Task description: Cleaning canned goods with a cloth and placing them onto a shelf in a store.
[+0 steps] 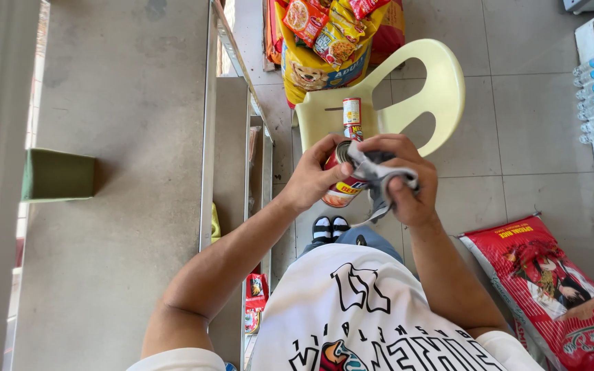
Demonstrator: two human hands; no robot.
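My left hand (311, 180) grips a red can (342, 187) while my right hand (407, 180) presses a grey cloth (378, 177) closed against its top, above the yellow chair (441, 89).

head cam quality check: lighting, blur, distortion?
Head view: bright, even daylight; soft shadow beside the green box; left hand holding the red tin can and right hand with grey cloth sharp; wide-angle bending at edges.

Tiled floor (517, 62), pale plastic chair (441, 82) upper centre bearing a can (352, 118), red rice sack (551, 288) lower right, feed bags (324, 48) top centre.
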